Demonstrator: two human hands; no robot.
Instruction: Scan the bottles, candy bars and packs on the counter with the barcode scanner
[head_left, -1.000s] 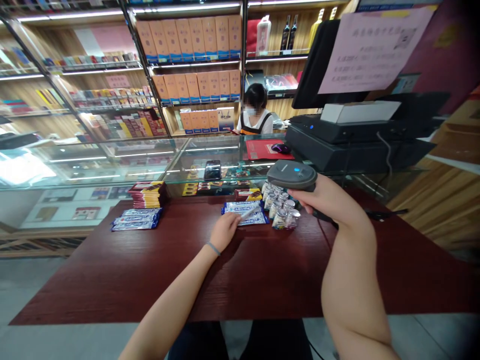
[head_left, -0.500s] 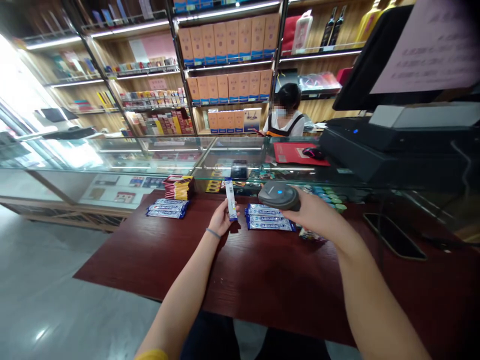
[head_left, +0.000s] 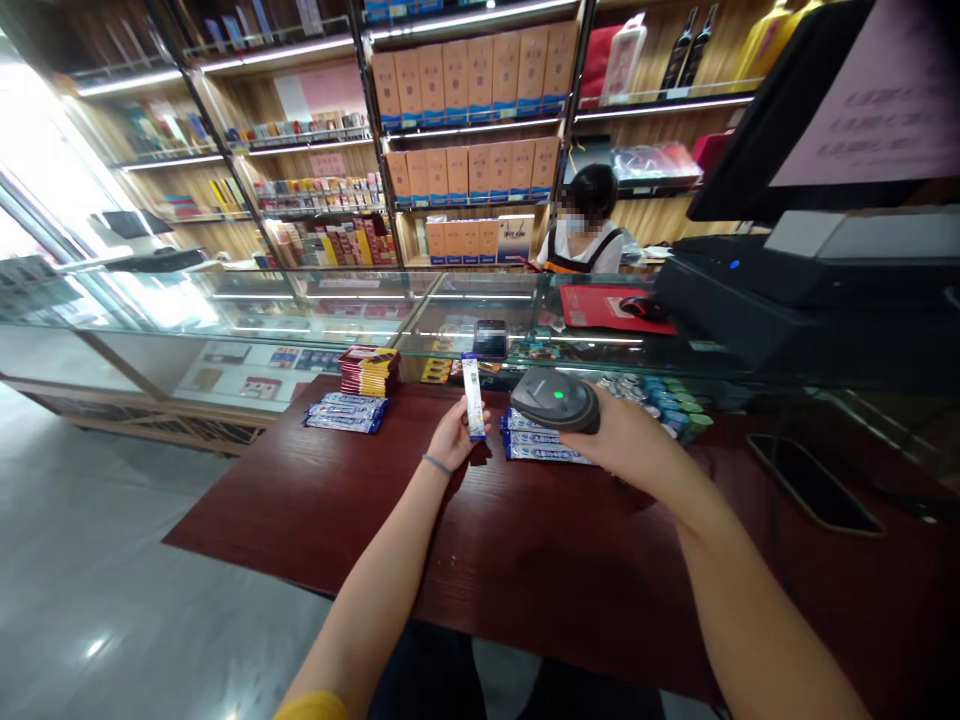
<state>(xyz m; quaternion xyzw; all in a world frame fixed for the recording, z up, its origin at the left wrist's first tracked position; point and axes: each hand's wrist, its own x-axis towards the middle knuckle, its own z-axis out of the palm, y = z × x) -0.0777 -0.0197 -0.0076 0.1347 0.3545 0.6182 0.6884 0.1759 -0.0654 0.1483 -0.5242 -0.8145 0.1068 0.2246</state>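
Note:
Upright between the fingers of my left hand [head_left: 451, 437] is a slim blue-and-white snack packet [head_left: 473, 395], its printed back with a barcode facing me. My right hand [head_left: 626, 432] is wrapped round a dark grey barcode scanner [head_left: 553, 398], whose top light glows green. The scanner's head points left at the packet, with a gap between them. Partly under the scanner lies a row of similar blue-and-white packets [head_left: 541, 447] on the dark red tabletop [head_left: 480, 540]. More such packets [head_left: 345, 411] lie to the left, in front of a stack of red-and-yellow packets [head_left: 369, 371].
A glass display counter [head_left: 315, 300] runs behind the table. At the right stand a monitor [head_left: 757, 120] and a phone [head_left: 814, 483]; small green-topped containers [head_left: 679, 408] sit near the scanner. A red mat [head_left: 600, 308] holds a mouse. Another person [head_left: 589, 225] is behind the counter.
The scanner has come slightly nearer the packet and its light has turned from blue to green. The packet stays in my left hand. The whole view has shifted a little.

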